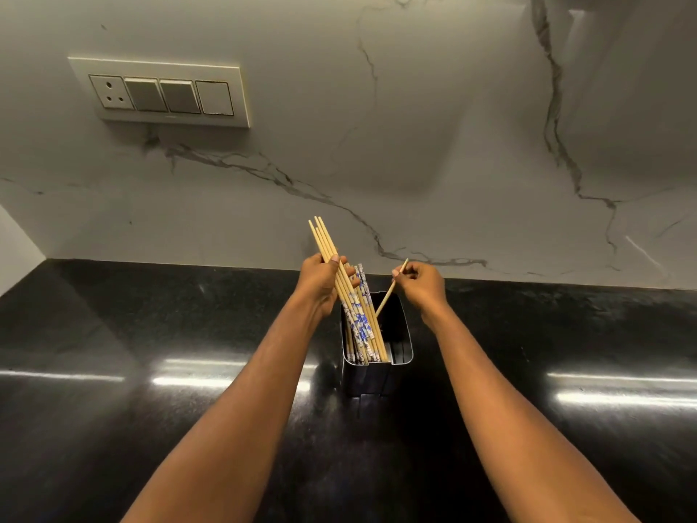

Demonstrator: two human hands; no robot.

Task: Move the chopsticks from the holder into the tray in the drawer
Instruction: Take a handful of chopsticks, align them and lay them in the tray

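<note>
My left hand (320, 281) grips a fanned bundle of plain pale wooden chopsticks (326, 243) at 11 o'clock of the shiny rectangular metal holder (405, 354). Their tops tilt toward 11 and their lower ends reach down inside the holder, among blue-and-white paper-wrapped chopsticks (358, 318) leaning at its 9 o'clock side. My right hand (420, 285), at 1 o'clock of the holder, pinches a single plain wooden chopstick (388, 296) between thumb and fingertips, top tilted toward 1, lower tip inside the opening. Holder stands upright on the glossy black stone countertop (151, 334), near the white veined marble wall (377, 107); beige switch plate (162, 94) on the wall at 10 o'clock.
</note>
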